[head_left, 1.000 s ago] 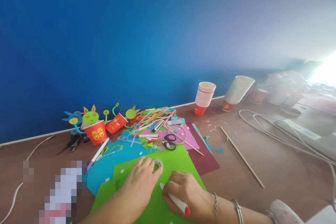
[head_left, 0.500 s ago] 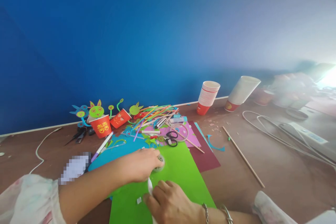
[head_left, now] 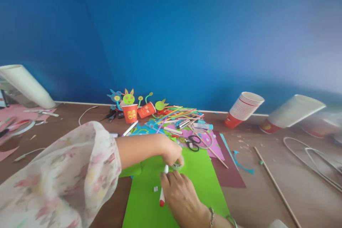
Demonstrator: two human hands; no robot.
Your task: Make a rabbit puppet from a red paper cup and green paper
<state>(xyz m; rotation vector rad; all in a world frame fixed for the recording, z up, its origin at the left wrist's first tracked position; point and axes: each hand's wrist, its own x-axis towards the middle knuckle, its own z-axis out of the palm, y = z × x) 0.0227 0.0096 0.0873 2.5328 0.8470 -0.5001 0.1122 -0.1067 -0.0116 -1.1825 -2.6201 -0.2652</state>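
Observation:
My left hand (head_left: 172, 152) is closed around the edge of a roll of clear tape (head_left: 178, 164), which sits on the green paper sheet (head_left: 203, 185). Just nearer to me, my right hand (head_left: 181, 191) has its fingers closed on a white marker (head_left: 162, 194) with a red end. The marker lies roughly upright in the view, along the thumb side of that hand. A small white square (head_left: 155, 188) rests on the green sheet to the left of the marker. My right fingertips are partly hidden beneath the hand.
Behind the sheet lie black-handled scissors (head_left: 192, 143) and a heap of coloured sticks (head_left: 184, 114). Decorated red paper cups (head_left: 130, 114) stand at the back left. Stacked cups (head_left: 243, 110) lean at the back right. A wooden stick (head_left: 276, 185) lies on the right.
The view has swung left, so the table things appear farther right. More of the marker, with its red end, now shows beside my right hand. My left hand stays at the tape roll.

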